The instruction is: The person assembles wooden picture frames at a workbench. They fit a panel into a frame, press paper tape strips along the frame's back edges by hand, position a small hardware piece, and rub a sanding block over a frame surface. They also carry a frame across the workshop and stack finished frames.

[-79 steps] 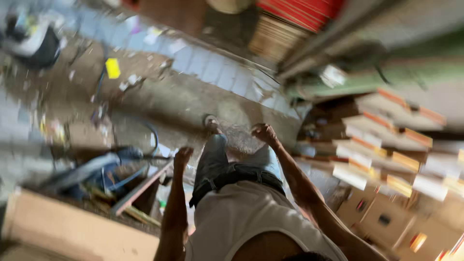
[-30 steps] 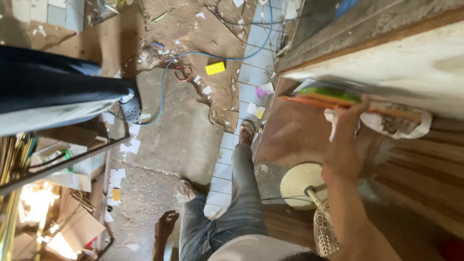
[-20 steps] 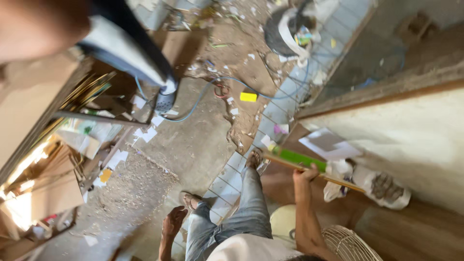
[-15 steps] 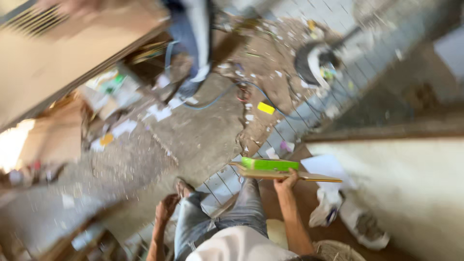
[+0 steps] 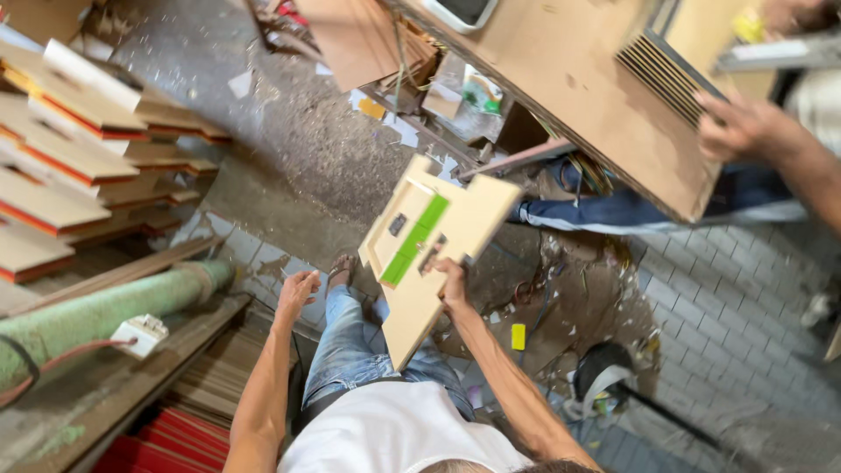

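Over the littered floor, lifting wooden panel with green strip in clamped right hand, left hand spread empty; next likely needing steady two-handed placement.

Board stack left, held panel centre, another person's hand upper right

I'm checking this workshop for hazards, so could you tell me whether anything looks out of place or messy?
Yes. The floor is littered with paper scraps and debris, and loose cables lie tangled by the person's feet. The right hand holds a wooden panel tilted in the air, while the left hand is empty.
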Motion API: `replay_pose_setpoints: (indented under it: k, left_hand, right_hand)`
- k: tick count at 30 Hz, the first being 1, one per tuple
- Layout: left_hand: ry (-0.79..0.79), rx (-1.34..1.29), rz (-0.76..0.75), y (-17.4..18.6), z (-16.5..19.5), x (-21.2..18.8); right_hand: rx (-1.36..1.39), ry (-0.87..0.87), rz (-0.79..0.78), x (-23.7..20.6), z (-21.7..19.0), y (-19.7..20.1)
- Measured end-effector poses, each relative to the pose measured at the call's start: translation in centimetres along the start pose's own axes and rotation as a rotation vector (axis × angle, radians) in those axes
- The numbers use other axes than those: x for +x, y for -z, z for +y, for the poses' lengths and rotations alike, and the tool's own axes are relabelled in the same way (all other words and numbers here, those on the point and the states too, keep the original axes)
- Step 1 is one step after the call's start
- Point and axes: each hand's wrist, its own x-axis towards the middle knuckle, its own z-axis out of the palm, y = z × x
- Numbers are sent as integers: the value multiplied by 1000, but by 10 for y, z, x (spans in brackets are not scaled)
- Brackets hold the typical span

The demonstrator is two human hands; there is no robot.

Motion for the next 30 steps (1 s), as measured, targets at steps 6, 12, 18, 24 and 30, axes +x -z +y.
replay_pose_setpoints:
  k: [6,12,18,24,30]
  left_hand:
    - [261,-522,-14,-31,-15,-11]
    - [-113,-1189,-315,-84,43,20]
    - [-266,-1449,-62,-54,119,27]
    - [-543,-1475,-139,-3,209,39]
    - [-743,-1265,-261,77,344,87]
  right_hand:
    - [-606,-40,-514,29,16,-89]
    - [-707,90,-804,17,-45,-157]
    - [-710,268,-1139,76,-92,-155]
    - [-457,28,-971,173,-169,-124]
    - [13,513,-1014,165,-268,-234]
